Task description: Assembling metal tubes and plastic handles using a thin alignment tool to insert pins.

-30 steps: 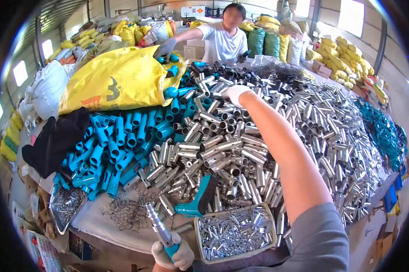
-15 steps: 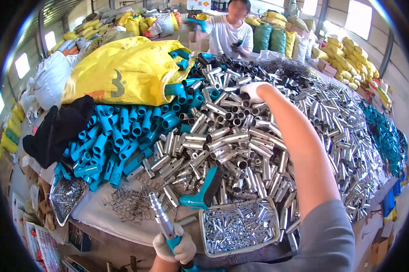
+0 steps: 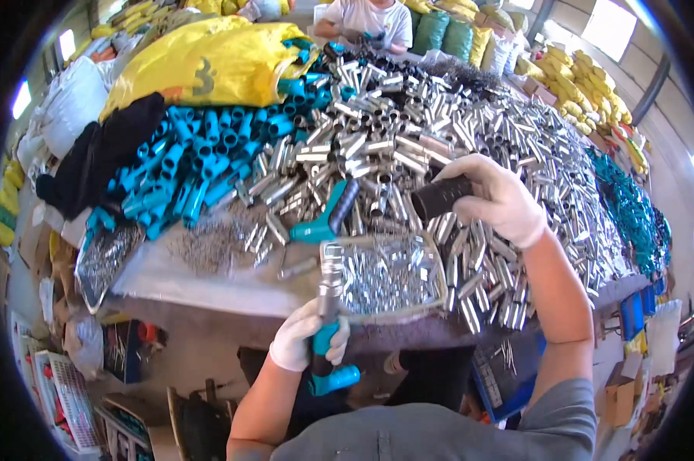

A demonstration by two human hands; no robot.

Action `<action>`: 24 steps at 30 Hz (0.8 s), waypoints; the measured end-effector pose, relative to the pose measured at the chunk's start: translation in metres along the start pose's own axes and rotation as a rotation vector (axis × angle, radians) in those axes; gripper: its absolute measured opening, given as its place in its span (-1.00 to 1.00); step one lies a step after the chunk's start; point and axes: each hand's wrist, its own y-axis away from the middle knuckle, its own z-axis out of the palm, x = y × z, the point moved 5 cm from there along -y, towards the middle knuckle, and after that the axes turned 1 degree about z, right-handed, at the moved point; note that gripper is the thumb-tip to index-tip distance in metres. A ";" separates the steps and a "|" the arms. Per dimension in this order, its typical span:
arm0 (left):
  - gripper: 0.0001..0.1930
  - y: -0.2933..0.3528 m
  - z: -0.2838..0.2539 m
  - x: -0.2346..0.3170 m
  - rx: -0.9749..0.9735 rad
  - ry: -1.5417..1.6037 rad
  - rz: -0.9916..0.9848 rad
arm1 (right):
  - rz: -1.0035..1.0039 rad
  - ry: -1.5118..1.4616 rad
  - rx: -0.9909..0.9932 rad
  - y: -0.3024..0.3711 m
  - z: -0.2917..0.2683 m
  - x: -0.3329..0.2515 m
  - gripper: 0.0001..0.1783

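My left hand (image 3: 295, 340), in a white glove, grips a teal handle (image 3: 336, 379) with a stepped metal shaft standing up from it, just in front of the table edge. In my gloved right hand (image 3: 508, 203) is a short black ribbed sleeve (image 3: 431, 199), its open end turned left, above the heap of shiny metal tubes (image 3: 408, 154). A second teal handle (image 3: 313, 230) with a black grip lies on the table, left of my right hand. Close by stands a tray (image 3: 441, 293) full of small metal pins.
Teal tubular parts (image 3: 201, 157) are heaped at the left under a yellow sack (image 3: 170, 73), beside a black cloth (image 3: 105, 165). Thin springs (image 3: 205, 250) lie near the front edge. A person in a white shirt (image 3: 378, 23) sits across the pile. Teal scraps (image 3: 631, 207) lie far right.
My right hand has come back from the far heap toward me and now carries the black sleeve. My left hand has risen slightly with the teal handle, which stands more upright. The view has tilted downward.
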 end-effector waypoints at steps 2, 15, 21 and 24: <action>-0.46 0.011 0.007 -0.014 0.027 -0.157 -0.041 | -0.083 0.038 -0.131 0.031 0.020 -0.015 -0.50; -0.55 0.067 0.062 -0.070 -0.074 -0.520 -0.232 | -0.424 0.289 -0.617 0.156 0.104 -0.027 -0.54; -0.73 0.080 0.074 -0.074 -0.004 -1.038 -0.073 | -0.191 0.575 -0.249 0.186 0.102 -0.014 -0.64; -0.70 0.078 0.072 -0.081 -0.030 -1.091 -0.078 | -0.009 0.436 -0.309 0.185 0.099 -0.005 -0.49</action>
